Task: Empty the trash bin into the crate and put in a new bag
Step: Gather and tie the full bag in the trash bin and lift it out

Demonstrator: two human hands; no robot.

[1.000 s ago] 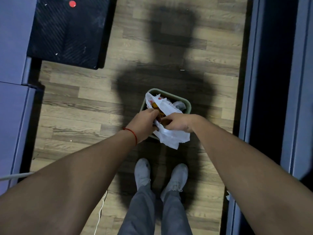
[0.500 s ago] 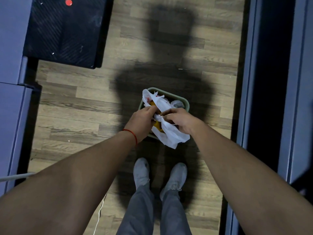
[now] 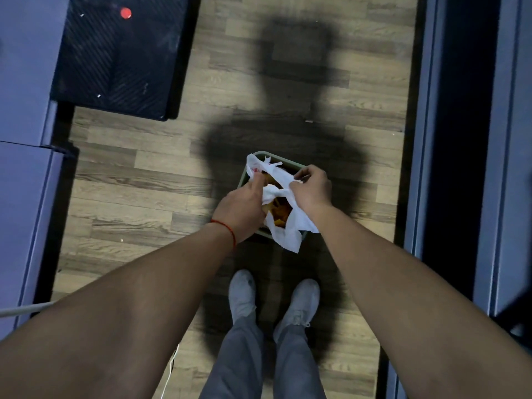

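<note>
A small green trash bin (image 3: 247, 174) stands on the wooden floor just ahead of my feet. A white plastic bag (image 3: 290, 226) lines it, with orange and yellow trash showing inside. My left hand (image 3: 241, 207) grips the bag's near left edge. My right hand (image 3: 312, 187) pinches the bag's far right edge above the rim. Between the hands the bag's top is drawn into a twisted strip. A dark ribbed crate (image 3: 115, 56) with a red dot sits on the floor at the upper left.
Grey cabinets (image 3: 26, 180) run along the left side and a grey frame (image 3: 426, 139) with a dark gap lines the right. My two feet in pale shoes (image 3: 243, 292) stand right behind the bin. A thin white cable (image 3: 169, 370) lies on the floor.
My right hand has moved from the bag's near middle to its far right edge, pulling the plastic across the opening. My left hand has shifted slightly but keeps its hold.
</note>
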